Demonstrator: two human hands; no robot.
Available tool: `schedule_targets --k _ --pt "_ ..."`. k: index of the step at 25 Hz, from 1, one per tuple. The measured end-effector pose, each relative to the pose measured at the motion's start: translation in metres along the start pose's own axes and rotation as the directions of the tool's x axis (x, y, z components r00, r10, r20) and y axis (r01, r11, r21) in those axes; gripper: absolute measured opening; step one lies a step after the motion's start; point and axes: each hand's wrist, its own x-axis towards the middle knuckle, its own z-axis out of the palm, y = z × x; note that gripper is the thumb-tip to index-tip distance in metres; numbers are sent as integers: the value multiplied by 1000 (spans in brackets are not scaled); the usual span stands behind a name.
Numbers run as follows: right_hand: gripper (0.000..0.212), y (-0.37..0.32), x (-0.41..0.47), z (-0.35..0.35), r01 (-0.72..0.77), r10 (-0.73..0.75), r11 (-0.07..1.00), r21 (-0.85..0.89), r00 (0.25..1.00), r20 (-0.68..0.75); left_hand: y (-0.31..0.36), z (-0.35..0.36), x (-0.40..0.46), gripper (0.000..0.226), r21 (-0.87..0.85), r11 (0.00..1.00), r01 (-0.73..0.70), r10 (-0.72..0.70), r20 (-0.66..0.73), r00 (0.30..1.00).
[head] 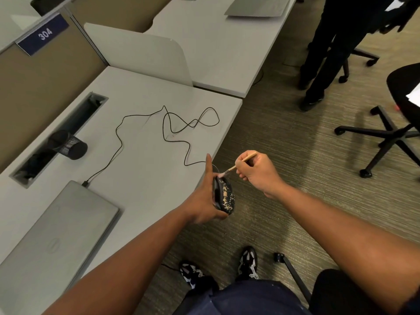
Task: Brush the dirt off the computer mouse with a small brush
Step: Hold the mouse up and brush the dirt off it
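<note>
The left hand (205, 201) covered the near side of the speckled black computer mouse (225, 195). The closed silver laptop (56, 235) on the pale grey desk (145, 155) ran past the left edge.

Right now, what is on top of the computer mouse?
Tan dirt speckles cover the computer mouse, and the small brush touches its front end. The left hand hides its left side and underside.

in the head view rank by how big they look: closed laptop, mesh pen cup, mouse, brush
1. closed laptop, largest by far, though nearest the camera
2. mesh pen cup and mouse, look alike, unranked
3. brush, thinnest, partly hidden in the right hand
</note>
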Motion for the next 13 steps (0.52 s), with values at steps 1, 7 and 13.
schedule_targets --k 1,7,13 --pt "12 0 0 -1 24 -25 999 -41 1000 -3 0 0 0 167 -11 1000 0 0 1 1000" --pt "12 3 -1 -2 65 -70 995 -71 995 -68 2 1 1 166 -31 999 -14 14 -7 1000" --pt "13 -5 -5 2 56 -54 991 122 998 -25 3 1 3 167 -18 1000 -13 13 -7 1000"
